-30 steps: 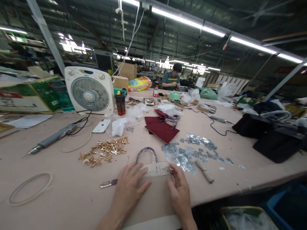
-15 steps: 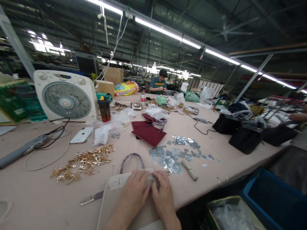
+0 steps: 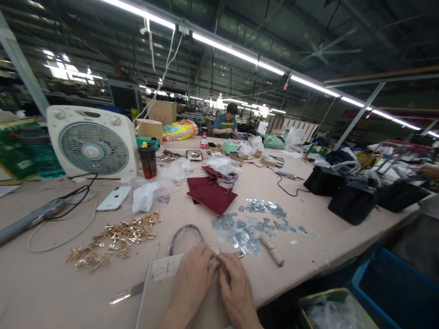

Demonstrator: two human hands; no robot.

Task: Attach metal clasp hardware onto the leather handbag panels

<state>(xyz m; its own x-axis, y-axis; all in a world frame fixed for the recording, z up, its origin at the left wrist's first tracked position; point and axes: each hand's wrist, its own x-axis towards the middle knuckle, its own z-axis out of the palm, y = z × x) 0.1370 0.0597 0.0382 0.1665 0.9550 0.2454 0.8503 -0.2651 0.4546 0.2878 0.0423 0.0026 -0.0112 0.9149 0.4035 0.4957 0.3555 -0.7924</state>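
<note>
A flat beige panel with pencil-like marks near its top lies before me at the table's front. My left hand is closed over its upper right part, fingers curled and thumb toward the right hand. Against it, my right hand pinches a small dark strip at the panel's edge; the fingertips hide most of it. A plastic-wrapped purple handle arches up behind the panel. From the left side sticks out a strap with a shiny metal-looking end. Beside my right fingers is a gold buckle.
Gold hardware pieces lie left, silver metal plates right, near a wrapped roll. Farther back are maroon panels, a fan, a phone and black bags. A person sits across the table.
The view has shifted slightly, so the panel and hands sit a little lower. Both hands keep nearly the same hold at the panel's top edge, with small finger movement.
</note>
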